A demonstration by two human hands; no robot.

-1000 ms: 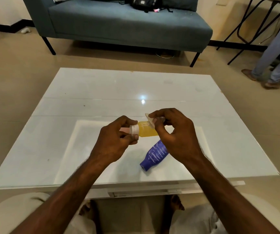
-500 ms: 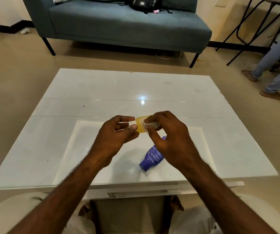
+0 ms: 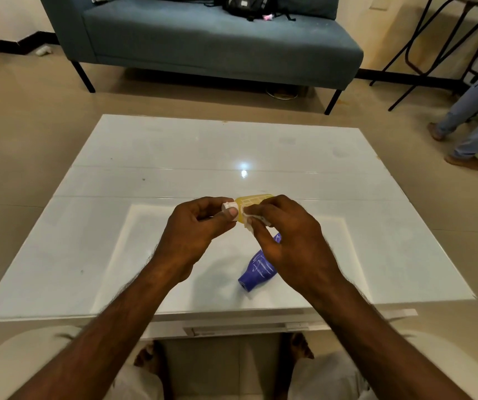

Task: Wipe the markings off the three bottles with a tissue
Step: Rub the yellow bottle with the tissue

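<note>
yellow bottle (image 3: 253,201) | we're pinching its white cap end in our left hand (image 3: 196,230) above the table (image 3: 174,157) | right hand (image 3: 292,241) is pressing the tissue (image 3: 250,222) on it | rubbing hard is risking it slipping out | blue bottle (image 3: 256,271) is lying below, looking still marked

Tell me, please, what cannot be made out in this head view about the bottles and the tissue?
- Third bottle: none in view; only the yellow bottle and the blue bottle show.
- Yellow bottle: its right end is covered by the right hand, its cap end by the left hand.
- Tissue: mostly hidden under the right hand's fingers.
- Blue bottle: its far end is behind the right hand.
- Markings left on the yellow bottle: too small to judge.
</note>
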